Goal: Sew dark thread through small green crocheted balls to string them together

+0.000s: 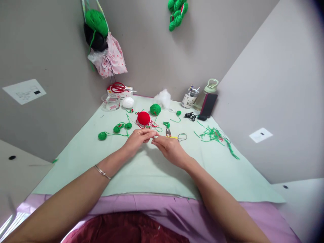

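My left hand and my right hand meet above the near middle of the table, fingertips pinched close together. A bit of white yarn shows between the fingertips, and the left fingers close on it. What the right fingers pinch is mostly hidden. A thin yellow handle shows just behind my right hand; whether it is held or lying there I cannot tell. Dark-bladed snips lie just beyond that hand. Past the left fingers sits a red yarn ball, with loose red and white strands beside it.
Green crocheted pieces lie at the left, and a green yarn ball is farther back. Green yarn scraps spread at the right. Along the back stand a plastic tub, white stuffing, a pen cup and a bottle.
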The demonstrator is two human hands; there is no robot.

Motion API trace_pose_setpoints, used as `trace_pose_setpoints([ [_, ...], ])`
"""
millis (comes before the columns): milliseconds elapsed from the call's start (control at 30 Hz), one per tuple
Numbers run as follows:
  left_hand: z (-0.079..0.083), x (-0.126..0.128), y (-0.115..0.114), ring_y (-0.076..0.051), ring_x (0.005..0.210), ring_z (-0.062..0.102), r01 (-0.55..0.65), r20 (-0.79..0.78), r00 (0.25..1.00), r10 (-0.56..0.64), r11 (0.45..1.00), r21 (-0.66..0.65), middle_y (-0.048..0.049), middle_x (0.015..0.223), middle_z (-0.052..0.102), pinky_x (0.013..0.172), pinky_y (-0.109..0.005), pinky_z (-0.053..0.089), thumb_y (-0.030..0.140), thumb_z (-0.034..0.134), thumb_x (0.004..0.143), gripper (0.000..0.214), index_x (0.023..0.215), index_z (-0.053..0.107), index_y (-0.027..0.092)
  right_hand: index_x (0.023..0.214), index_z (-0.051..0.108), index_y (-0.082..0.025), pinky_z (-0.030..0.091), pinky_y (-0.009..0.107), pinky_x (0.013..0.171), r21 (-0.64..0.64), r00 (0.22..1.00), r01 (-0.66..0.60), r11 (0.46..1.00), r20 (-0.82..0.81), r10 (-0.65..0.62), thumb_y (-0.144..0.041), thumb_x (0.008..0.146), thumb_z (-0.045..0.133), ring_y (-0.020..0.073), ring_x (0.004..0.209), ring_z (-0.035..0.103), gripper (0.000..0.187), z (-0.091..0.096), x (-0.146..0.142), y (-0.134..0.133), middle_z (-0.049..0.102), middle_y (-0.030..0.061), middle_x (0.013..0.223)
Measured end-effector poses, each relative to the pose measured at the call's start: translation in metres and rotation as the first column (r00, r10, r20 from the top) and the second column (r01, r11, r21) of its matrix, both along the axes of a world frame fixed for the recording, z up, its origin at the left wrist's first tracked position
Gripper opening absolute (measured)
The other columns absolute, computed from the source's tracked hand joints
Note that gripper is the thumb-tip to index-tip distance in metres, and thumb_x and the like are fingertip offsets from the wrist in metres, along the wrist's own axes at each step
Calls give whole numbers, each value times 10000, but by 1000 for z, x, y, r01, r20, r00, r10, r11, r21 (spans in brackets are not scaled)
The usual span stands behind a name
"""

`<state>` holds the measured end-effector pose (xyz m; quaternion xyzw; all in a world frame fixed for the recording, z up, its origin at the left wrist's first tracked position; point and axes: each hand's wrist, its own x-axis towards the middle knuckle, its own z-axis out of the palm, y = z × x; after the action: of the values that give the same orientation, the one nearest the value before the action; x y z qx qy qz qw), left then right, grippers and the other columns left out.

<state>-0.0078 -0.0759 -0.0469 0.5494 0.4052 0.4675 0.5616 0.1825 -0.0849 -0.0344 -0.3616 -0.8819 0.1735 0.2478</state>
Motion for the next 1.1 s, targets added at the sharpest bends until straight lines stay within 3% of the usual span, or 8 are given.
trace_pose_setpoints([
  [100,-3,2,-4,-173,761,546,-41,-230,966,115,952,305,-40,860,655,716,-305,401,372,643,888,222,896,804,218,849,636,-201,374,258,672,-86,996,58,995,-70,-64,-298,1011,447,143,670,536,267,8,6,1,647,26,764],
  [200,-5,2,-6,-175,765,546,46,-346,931,117,903,427,-44,877,649,710,-306,395,330,613,914,211,906,799,231,814,631,-191,363,249,633,-218,981,103,971,-139,-135,-313,987,474,126,619,493,264,15,13,6,600,6,723],
  [367,-2,5,-7,-163,721,483,-42,-276,948,155,926,376,-17,780,595,707,-302,390,287,730,810,101,745,756,215,809,636,-185,326,247,581,-350,975,75,934,-170,-142,-371,974,486,112,582,448,290,19,16,6,536,-15,691],
  [567,4,6,-7,-153,712,461,-142,-189,961,203,945,294,16,708,518,752,-307,392,287,809,692,244,595,606,194,806,638,-182,307,244,571,-363,979,47,931,-170,-116,-363,971,475,109,571,405,294,19,14,6,478,-31,644],
  [767,6,5,-6,-205,942,590,-42,-32,998,49,982,185,-36,891,645,837,-327,430,306,817,678,263,665,584,186,793,640,-181,295,244,579,-353,984,25,935,-158,-86,-345,974,473,107,574,357,296,18,13,7,453,-35,636],
  [833,6,4,-5,-194,906,613,-5,21,1000,2,990,140,-37,890,674,807,-320,439,315,797,715,273,700,557,186,786,634,-184,287,245,577,-348,985,26,937,-149,-82,-355,976,473,109,578,346,302,19,13,7,446,-34,634],
  [933,8,1,-3,-154,777,597,-16,21,1000,14,994,112,-20,834,678,732,-294,431,334,777,748,281,724,539,186,772,619,-187,310,245,581,-358,985,21,934,-155,-82,-381,974,479,111,579,383,313,22,15,7,467,-28,642],
  [1100,10,-11,5,-143,776,605,-109,52,993,103,984,138,-5,823,670,757,-288,451,323,806,709,326,744,511,186,774,625,-182,359,243,578,-405,971,36,914,-201,-128,-437,962,513,112,577,455,336,22,20,10,512,-22,639],
])
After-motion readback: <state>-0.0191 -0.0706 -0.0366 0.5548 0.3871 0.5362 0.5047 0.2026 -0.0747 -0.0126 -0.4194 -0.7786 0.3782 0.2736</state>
